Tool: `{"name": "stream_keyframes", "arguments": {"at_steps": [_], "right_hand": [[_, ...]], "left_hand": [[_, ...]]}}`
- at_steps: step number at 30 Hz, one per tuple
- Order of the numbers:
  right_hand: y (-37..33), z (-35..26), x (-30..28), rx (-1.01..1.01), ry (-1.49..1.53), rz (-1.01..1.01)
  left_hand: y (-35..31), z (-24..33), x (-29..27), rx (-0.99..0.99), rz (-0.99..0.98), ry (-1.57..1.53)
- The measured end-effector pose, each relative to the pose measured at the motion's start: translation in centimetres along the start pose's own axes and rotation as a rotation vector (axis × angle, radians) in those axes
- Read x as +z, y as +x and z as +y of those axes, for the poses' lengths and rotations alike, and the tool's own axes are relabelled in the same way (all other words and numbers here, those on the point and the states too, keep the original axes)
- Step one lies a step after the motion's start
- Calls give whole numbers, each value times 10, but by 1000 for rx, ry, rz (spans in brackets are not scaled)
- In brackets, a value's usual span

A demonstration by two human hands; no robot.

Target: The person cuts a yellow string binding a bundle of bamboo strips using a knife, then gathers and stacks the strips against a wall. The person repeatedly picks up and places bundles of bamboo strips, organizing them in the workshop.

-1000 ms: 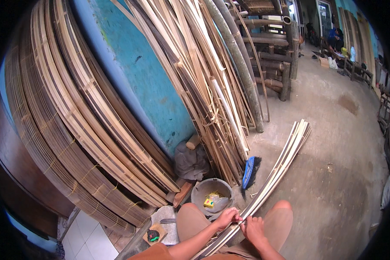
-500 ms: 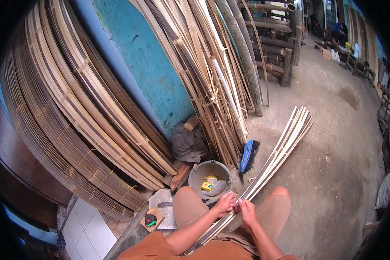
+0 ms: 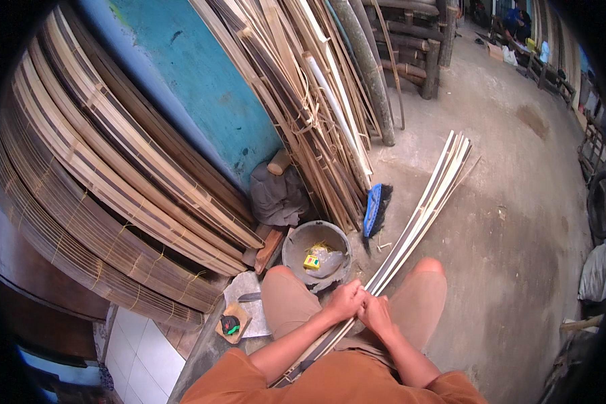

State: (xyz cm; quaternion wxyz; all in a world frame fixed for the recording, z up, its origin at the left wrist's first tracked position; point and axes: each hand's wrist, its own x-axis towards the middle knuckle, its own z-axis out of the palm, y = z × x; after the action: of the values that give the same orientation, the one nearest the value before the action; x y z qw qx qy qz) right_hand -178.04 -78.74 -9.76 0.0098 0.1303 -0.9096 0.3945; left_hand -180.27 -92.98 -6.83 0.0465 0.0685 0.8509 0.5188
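Observation:
A bundle of long, thin bamboo strips, pale and dark, lies diagonally across my lap. Its far ends fan out over the floor and its near end passes under my left forearm. My left hand is closed around the strips just beyond my lap. Close against it, my right hand is closed on the same bundle, fingers curled. What the fingertips do between the hands is hidden. Just beyond my left knee stands a grey bucket holding a yellow box and a clear plastic bag.
A blue brush stands by tied bamboo strips leaning on the wall. Slatted bamboo blinds lean at left. A knife lies on a pale sheet, beside a wooden block. Another person sits far off.
The view has shifted, so the surroundings appear higher and further left. My hands have drawn closer together on the strips, and the right one has turned, its fingers more curled.

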Motion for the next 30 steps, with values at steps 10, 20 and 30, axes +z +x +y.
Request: {"name": "stream_keyframes", "arguments": {"at_steps": [10,20,30], "right_hand": [[-3,21,2,355,558,45],[-3,16,-5,411,676,142],[12,10,-20,381,601,230]], "left_hand": [[-33,-19,20,116,-110,1],[-28,-21,22,119,-125,148],[-19,-36,23,153,-167,137]]}}
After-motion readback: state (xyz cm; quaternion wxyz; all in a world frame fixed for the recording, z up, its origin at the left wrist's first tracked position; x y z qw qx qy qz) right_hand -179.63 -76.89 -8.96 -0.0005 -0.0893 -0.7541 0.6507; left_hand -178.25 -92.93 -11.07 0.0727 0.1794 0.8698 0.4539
